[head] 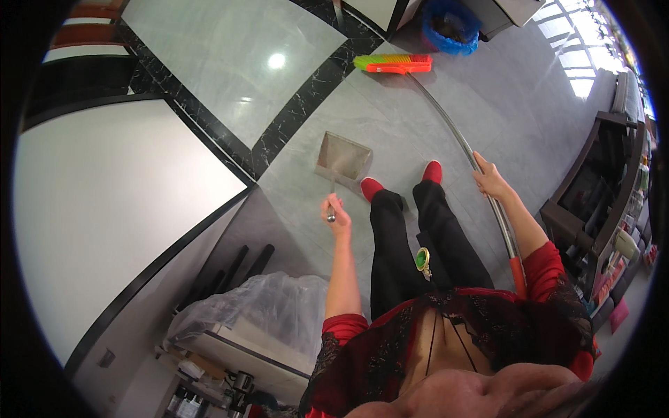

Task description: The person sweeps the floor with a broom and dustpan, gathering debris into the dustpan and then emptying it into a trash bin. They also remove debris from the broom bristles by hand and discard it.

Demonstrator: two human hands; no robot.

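Gripped in my left hand (337, 213) is the upright handle of a metal dustpan (344, 155). The pan hangs over or rests on the grey tiles ahead of my feet; which of these I cannot tell. My right hand (490, 176) is wrapped around the long metal pole of a broom (449, 120). From an orange grip by my right sleeve, the pole runs away from me to an orange broom head (400, 67). Green, yellow and red bristles (392, 58) point away from me, near the black marble strip.
A bin with a blue liner (452, 28) stands beyond the broom head. Black-edged white panels (115, 219) rise on the left. Clear plastic sheeting (272, 298) covers furniture at lower left. A dark cabinet (590, 177) with items on top lines the right. Both red shoes (431, 171) are on the floor.
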